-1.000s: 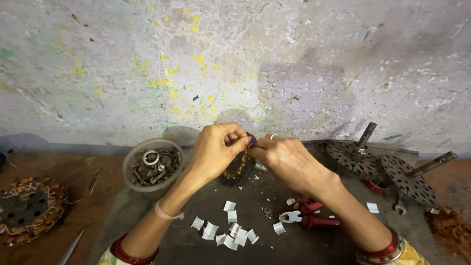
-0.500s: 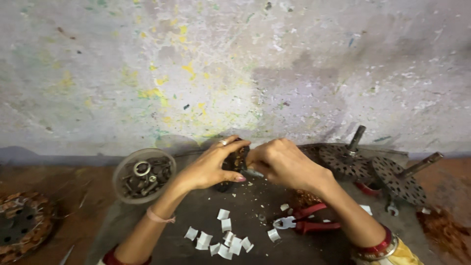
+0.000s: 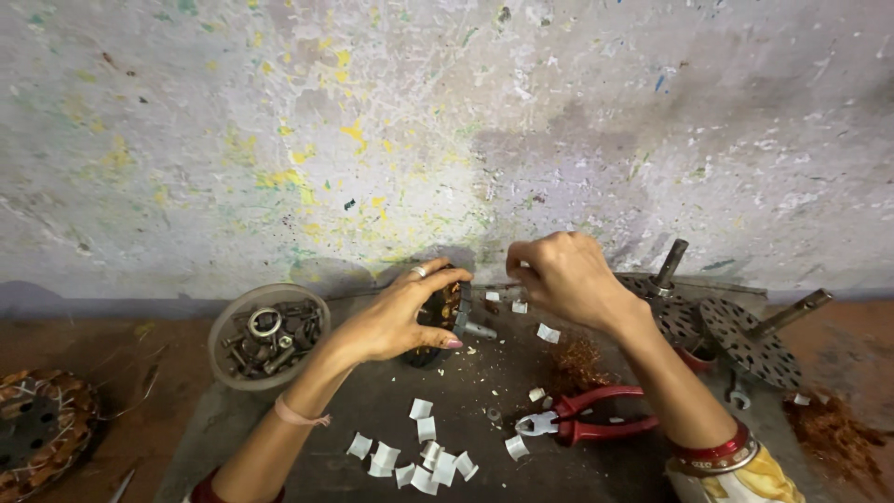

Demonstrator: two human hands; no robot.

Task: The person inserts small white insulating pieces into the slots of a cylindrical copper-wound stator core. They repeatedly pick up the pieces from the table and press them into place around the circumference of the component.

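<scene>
**Stator held at bench centre, right hand raised off it**

The left hand point(image 3: 396, 317) grips the stator point(image 3: 436, 315), a dark round core with copper windings, standing on edge on the grey slab point(image 3: 372, 410). The thumb runs under its near face; the ringed fingers point(image 3: 438, 273) curl over its top rim. Most of the stator is hidden behind the palm.

The right hand point(image 3: 563, 278) hangs at 3 o'clock from the stator, clear of it. Its fingers are curled inward; whether they pinch anything cannot be told. Small white paper slips point(image 3: 517, 305) lie between the two hands.

Surroundings:
- Bowl point(image 3: 268, 333) of rings and bolts at 9 o'clock from the stator.
- Cut paper pieces point(image 3: 414, 461) at 6 o'clock.
- Red pliers point(image 3: 582, 424) at 5 o'clock, beside copper scrap point(image 3: 579, 359).
- Two perforated rotors point(image 3: 750, 340) with shafts at 3 o'clock, well apart.
- A wound coil point(image 3: 37, 433) at the far 8 o'clock edge.
</scene>
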